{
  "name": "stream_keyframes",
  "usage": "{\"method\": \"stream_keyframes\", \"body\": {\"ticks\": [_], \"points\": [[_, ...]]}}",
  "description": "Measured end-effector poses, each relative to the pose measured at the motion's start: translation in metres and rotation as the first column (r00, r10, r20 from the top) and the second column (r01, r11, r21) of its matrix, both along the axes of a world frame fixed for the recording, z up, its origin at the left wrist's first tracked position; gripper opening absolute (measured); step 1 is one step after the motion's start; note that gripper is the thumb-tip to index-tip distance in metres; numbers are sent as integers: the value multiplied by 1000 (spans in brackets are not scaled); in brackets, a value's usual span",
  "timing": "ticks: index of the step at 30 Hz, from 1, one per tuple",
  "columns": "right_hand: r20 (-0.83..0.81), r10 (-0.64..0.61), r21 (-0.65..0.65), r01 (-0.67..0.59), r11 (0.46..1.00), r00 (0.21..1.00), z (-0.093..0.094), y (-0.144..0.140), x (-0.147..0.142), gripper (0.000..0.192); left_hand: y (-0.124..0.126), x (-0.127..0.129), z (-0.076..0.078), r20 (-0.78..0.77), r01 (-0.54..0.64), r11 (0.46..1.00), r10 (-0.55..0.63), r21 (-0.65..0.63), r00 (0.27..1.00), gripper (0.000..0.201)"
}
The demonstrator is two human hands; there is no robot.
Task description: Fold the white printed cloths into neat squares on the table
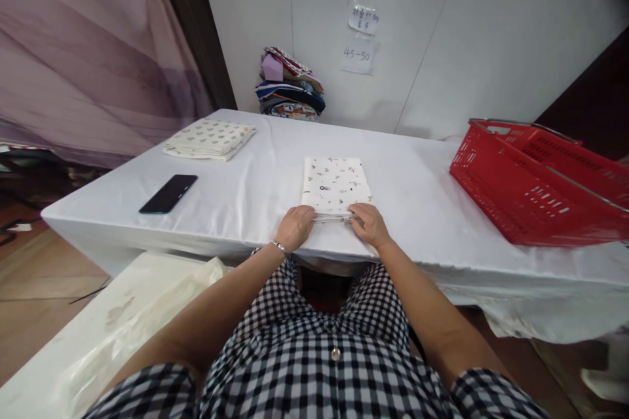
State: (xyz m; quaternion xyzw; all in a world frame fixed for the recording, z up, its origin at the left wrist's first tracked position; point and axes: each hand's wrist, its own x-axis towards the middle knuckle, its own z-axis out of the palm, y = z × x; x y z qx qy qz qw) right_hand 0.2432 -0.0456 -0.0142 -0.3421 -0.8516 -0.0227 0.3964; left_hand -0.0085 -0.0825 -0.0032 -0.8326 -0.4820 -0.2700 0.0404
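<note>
You have bright, diffuse light over the middle of the frame, its source out of view. The white worktop (407, 203) carries a pale sheen, with soft, faint shadows. Small print on the folded cloth (337, 183) at centre looks slightly soft. Wide-angle distortion stretches the red basket (531, 190) at your right edge; darkness swallows the upper right corner.
</note>
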Motion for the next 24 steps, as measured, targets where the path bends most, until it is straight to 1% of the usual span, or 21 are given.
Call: {"method": "stream_keyframes", "body": {"ticks": [4,8,11,15,18,21,24], "points": [[4,21,3,-21,1000,1000,-1,1,0,27,0,1,2,-22,-34,999,34,-18,999,14],[18,18,-6,-17,1000,1000,-2,3,0,24,0,1,4,-51,-4,1000,6,23,999,27],[28,22,-4,-22,1000,999,-3,3,-1,24,0,1,6,-109,16,1000,-14,22,994,23],[51,13,-12,-12,1000,999,-2,1,-2,26,-4,5,15,-142,-6,1000,10,26,990,22],[65,-3,-20,4,1000,998,-2,1,-4,28,-6,16,19,-138,-4,999,12,54,990,33],[86,-9,-26,11,1000,996,-1,1,-4,29,-4,30,15,-183,29,998,-19,55,983,45],[123,-8,-51,14,999,992,2,-1,-5,30,0,37,4,-233,34,999,-30,13,972,46]]}}
